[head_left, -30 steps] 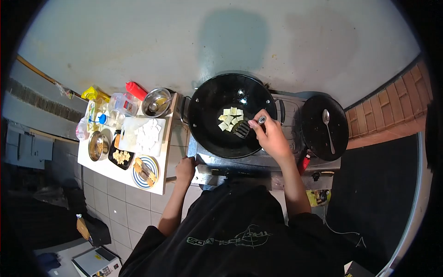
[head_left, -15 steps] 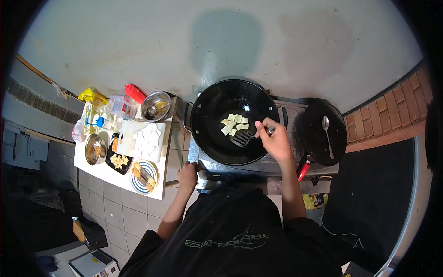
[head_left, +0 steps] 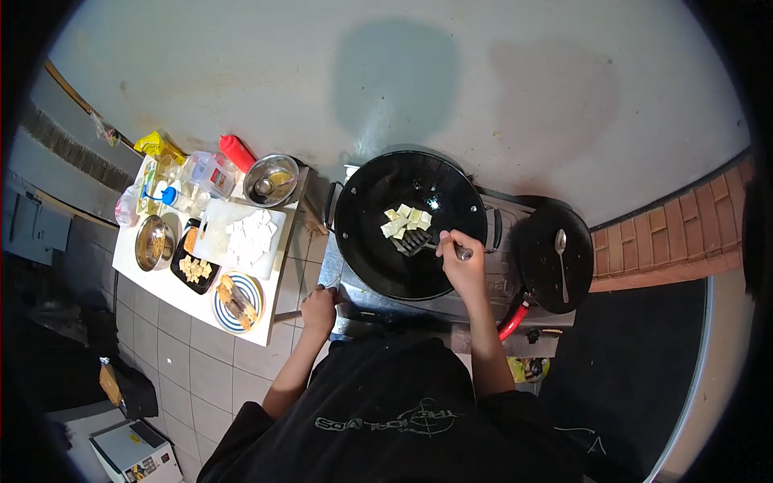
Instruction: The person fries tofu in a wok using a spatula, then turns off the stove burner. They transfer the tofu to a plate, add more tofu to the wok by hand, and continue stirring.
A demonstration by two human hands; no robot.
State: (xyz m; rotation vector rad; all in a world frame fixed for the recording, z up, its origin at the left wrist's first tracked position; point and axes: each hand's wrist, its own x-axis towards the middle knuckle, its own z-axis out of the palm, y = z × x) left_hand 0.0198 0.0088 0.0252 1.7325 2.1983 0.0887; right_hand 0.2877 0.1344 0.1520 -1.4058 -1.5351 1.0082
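Note:
My right hand (head_left: pixel 465 264) is closed around the handle of a slotted spatula (head_left: pixel 412 243) and reaches over the right side of a large black wok (head_left: pixel 378 266). The spatula's slotted head lies low in the wok, touching the near edge of a cluster of pale, flat square pieces (head_left: pixel 407 219). My left hand (head_left: pixel 320 310) is closed at the front left corner of the stove (head_left: pixel 342 283). Whatever its fingers grip there is hidden.
On the right, a black pan (head_left: pixel 535 266) with a red handle holds a metal spoon (head_left: pixel 561 253). A side table at left bears a cutting board (head_left: pixel 211 233) with white pieces, metal bowls (head_left: pixel 278 161), a black tray (head_left: pixel 197 278), a striped plate (head_left: pixel 256 294) and bottles.
The spatula head has moved slightly left and away from me, closer against the pale pieces. The whole view has shifted and tilted a little. My left hand stays at the stove corner.

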